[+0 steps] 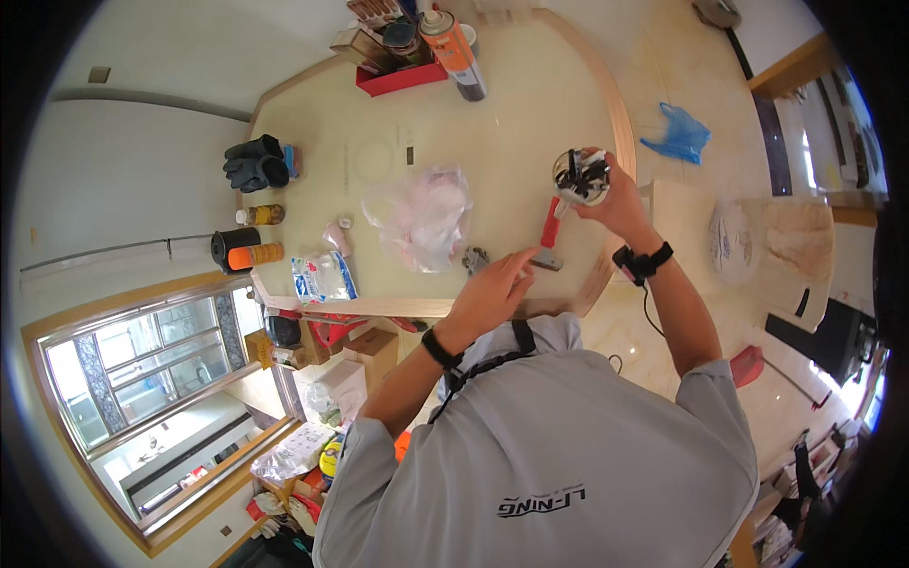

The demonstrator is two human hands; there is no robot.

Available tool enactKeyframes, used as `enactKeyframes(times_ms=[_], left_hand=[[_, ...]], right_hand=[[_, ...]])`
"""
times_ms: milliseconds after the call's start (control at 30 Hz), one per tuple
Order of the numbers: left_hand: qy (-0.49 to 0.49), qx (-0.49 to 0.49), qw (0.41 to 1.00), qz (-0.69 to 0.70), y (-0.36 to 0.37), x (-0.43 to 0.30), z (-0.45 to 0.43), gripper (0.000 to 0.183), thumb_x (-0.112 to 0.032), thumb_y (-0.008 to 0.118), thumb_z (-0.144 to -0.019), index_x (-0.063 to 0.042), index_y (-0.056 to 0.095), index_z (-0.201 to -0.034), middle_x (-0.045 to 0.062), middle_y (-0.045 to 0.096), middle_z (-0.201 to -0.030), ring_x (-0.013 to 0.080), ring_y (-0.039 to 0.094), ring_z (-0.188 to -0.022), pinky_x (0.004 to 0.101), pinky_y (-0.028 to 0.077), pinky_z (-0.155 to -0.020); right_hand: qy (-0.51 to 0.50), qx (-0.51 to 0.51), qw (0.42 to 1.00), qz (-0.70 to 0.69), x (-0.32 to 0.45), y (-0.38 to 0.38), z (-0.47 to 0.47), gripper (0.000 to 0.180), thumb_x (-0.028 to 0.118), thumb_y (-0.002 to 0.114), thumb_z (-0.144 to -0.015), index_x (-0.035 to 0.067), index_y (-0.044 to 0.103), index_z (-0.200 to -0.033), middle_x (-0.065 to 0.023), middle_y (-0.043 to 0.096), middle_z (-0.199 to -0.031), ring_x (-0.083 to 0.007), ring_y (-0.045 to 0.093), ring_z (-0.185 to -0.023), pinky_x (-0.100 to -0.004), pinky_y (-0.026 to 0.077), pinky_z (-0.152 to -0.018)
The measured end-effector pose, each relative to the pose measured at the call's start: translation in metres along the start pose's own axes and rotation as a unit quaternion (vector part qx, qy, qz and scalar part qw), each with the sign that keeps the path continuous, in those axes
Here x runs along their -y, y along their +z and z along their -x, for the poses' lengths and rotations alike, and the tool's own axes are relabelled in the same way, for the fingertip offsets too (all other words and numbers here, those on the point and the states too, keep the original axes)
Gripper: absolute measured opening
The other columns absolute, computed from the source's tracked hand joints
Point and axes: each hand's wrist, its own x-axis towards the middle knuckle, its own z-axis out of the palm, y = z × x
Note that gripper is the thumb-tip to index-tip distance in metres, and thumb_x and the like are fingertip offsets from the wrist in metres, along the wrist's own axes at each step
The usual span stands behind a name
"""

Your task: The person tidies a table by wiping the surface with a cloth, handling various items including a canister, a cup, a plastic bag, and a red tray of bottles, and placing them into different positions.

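Observation:
My right hand (616, 202) grips a clear round container (581, 177) from its right side, above the table's right part. Black and white small pieces show inside it; what they are I cannot tell. My left hand (497, 287) is over the near edge of the table, fingers apart and holding nothing. Close to its fingertips lies a scraper (550, 226) with a red handle and a flat metal head; whether they touch is unclear. A small crumpled grey thing (475, 260) lies just beyond the left hand. Further left is a clear plastic bag (426, 220) with pinkish-white contents.
At the table's (511, 135) far side stand a red box (401, 80) of items and an orange spray can (454, 57). Dark gloves (256, 165), a small bottle (261, 215), an orange can (257, 255) and a blue-white packet (323, 278) line the left. A blue bag (678, 135) lies beyond the right edge.

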Motion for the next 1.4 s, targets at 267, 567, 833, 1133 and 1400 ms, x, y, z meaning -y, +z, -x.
enactKeyframes(times_ms=[267, 567, 833, 1133, 1400], left_hand=[[-0.185, -0.102, 0.977, 0.04, -0.017, 0.045, 0.068, 0.027, -0.018, 0.058, -0.105, -0.007, 0.064, -0.129, 0.018, 0.072, -0.112, 0.0339, 0.072, -0.098, 0.04, 0.058, -0.081], [-0.355, -0.2, 0.909, 0.086, -0.007, 0.109, 0.161, 0.026, -0.016, 0.055, -0.106, -0.002, 0.065, -0.126, 0.017, 0.075, -0.109, 0.0273, 0.074, -0.103, 0.0363, 0.058, -0.086], [-0.482, -0.292, 0.799, 0.209, 0.021, 0.143, 0.237, 0.029, -0.021, 0.054, -0.107, -0.004, 0.066, -0.128, 0.01, 0.075, -0.109, 0.0175, 0.071, -0.094, 0.0304, 0.056, -0.081], [-0.543, -0.346, 0.694, 0.323, 0.06, 0.15, 0.302, 0.034, -0.027, 0.051, -0.109, -0.005, 0.062, -0.132, 0.01, 0.074, -0.117, 0.0197, 0.072, -0.099, 0.0335, 0.057, -0.084], [-0.53, -0.363, 0.674, 0.365, 0.069, 0.147, 0.321, 0.04, -0.032, 0.053, -0.107, -0.005, 0.061, -0.135, 0.012, 0.071, -0.123, 0.0237, 0.07, -0.108, 0.036, 0.055, -0.092]], right_hand=[[-0.027, 0.058, 0.997, 0.042, -0.096, -0.009, -0.194, 0.092, 0.015, 0.09, -0.063, 0.008, 0.046, -0.144, -0.0186, 0.071, -0.117, -0.0365, 0.069, -0.111, -0.04, 0.053, -0.097], [-0.066, 0.034, 0.994, 0.084, -0.123, 0.039, -0.36, 0.103, 0.02, 0.094, -0.061, -0.001, 0.042, -0.148, -0.0237, 0.068, -0.126, -0.0399, 0.064, -0.12, -0.0419, 0.051, -0.103], [-0.058, 0.073, 0.993, 0.069, -0.116, 0.071, -0.433, 0.099, 0.013, 0.092, -0.062, 0.005, 0.046, -0.149, -0.0211, 0.064, -0.134, -0.0367, 0.061, -0.126, -0.0418, 0.047, -0.108], [-0.073, 0.127, 0.988, 0.039, -0.129, 0.084, -0.462, 0.106, 0.014, 0.091, -0.058, 0.001, 0.043, -0.151, -0.0216, 0.064, -0.135, -0.0368, 0.061, -0.127, -0.0412, 0.046, -0.109], [-0.011, 0.083, 0.996, -0.027, -0.142, 0.088, -0.453, 0.104, 0.007, 0.089, -0.068, -0.001, 0.034, -0.156, -0.0208, 0.06, -0.142, -0.0302, 0.058, -0.132, -0.0378, 0.046, -0.111]])
